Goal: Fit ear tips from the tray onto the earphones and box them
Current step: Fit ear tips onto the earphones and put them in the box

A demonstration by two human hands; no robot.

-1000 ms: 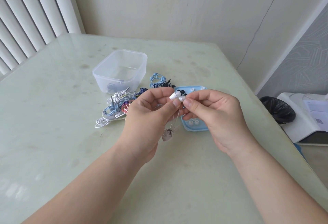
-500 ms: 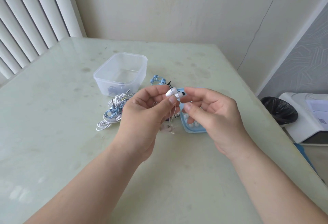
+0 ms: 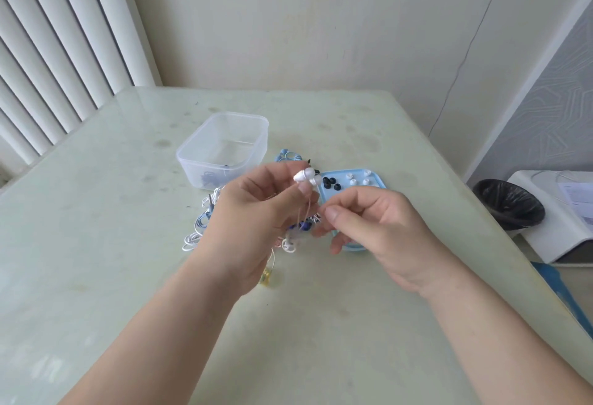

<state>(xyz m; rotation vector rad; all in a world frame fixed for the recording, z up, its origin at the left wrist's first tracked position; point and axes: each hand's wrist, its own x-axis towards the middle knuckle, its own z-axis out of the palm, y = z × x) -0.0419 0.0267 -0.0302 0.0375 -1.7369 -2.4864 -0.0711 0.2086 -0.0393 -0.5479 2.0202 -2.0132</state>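
earbuds [image 3: 306,176] pinched at left hand [image 3: 256,221] fingertips, raised beside tray [image 3: 380,180] | right hand [image 3: 378,225] curled near cord [image 3: 309,202], hold unclear | risk: dangling cord snags pile [image 3: 205,218], or the light pinch drops the buds short of box [image 3: 224,144]

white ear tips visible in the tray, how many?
4 white ear tips at the blue tray's far end: two at the back, two just nearer. The right hand covers the near end; more may be hidden.
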